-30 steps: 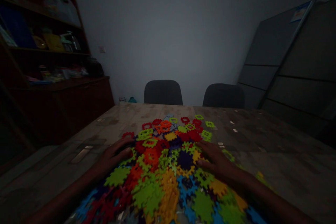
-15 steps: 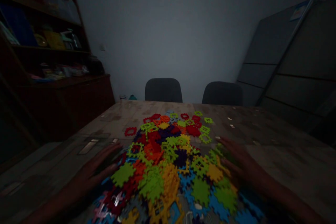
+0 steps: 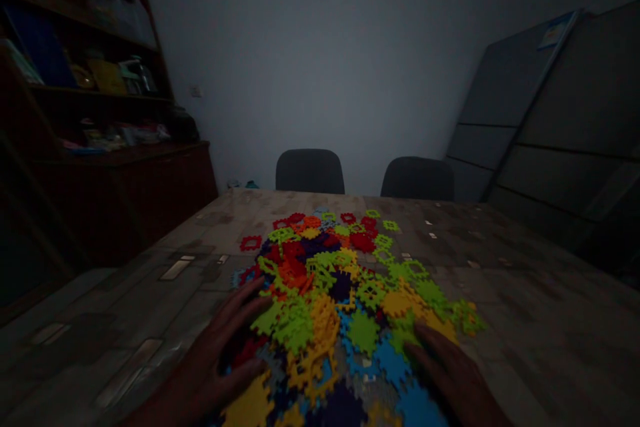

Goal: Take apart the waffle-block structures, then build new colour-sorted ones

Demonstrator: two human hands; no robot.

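A heap of flat plastic interlocking building pieces [image 3: 325, 320] with notched edges spreads over the table in green, red, orange, yellow, blue and purple. Some are solid squares, others open frames. At the heap's left side is my left hand [image 3: 220, 340], fingers apart, touching or just over the pieces near a green piece [image 3: 267, 317]. On the right, my right hand [image 3: 447, 367] rests against the pile with fingers spread, beside a blue piece [image 3: 393, 357] and a yellow piece [image 3: 437, 327]. Neither hand grasps a piece that I can make out. Dim light hides detail under both palms.
The table [image 3: 510, 320] has a brown patterned top with shiny patches. Two dark chairs [image 3: 310, 171] stand behind its far edge. A loaded wooden shelf unit [image 3: 100, 97] is at the left, and a grey cabinet [image 3: 480, 107] at the right.
My left hand has moved right, pushing in on the heap's near left side. My right hand has come nearer, and green and yellow pieces at the right now lie more spread out.
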